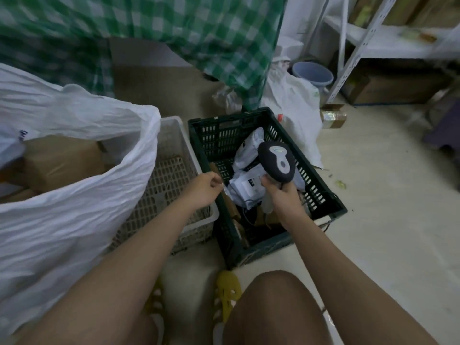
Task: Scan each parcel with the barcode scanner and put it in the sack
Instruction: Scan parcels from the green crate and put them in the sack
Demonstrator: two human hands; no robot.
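grey barcode scanner (pixel 276 161) upright, head tilted away; right hand (pixel 283 195) fingers wrapped round handle; left hand (pixel 202 188) loosely curled, empty.

Dim, flat indoor light with soft shadows; the green-and-white checked cloth (pixel 154 28) and white metal shelving (pixel 368 41) smear with motion blur (wide-angle bending at the edges).

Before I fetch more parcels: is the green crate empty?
Not empty. White parcels and brown boxes still lie inside the green crate, below the scanner.
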